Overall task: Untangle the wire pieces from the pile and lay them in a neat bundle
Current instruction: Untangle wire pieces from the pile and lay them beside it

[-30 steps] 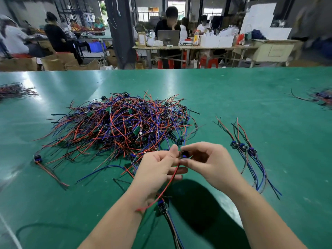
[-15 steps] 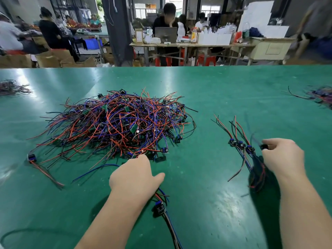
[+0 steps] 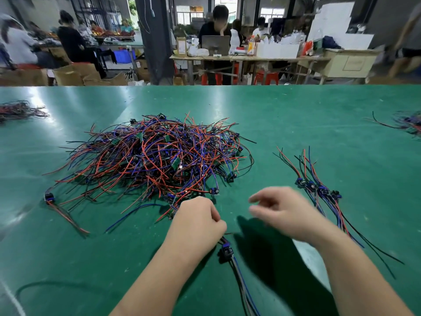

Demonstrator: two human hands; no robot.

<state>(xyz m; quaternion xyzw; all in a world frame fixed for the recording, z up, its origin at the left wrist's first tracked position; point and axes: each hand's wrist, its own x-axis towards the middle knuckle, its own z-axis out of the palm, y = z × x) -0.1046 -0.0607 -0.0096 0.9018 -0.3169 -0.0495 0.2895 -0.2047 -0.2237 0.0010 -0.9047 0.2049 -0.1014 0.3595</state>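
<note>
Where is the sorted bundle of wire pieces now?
Head view: the sorted bundle lies on the green mat, right of the tangled pile, just beyond the right hand.

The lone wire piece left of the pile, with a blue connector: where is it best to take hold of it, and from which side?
Probably pinch the blue connector from the left, away from the pile. It is the one solid lump, and its wires trail mostly clear of the tangle.

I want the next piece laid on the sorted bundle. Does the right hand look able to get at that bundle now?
Probably yes. The right hand hovers beside the bundle, apparently holding nothing, with only bare green mat between them and nothing lying across the way.
</note>
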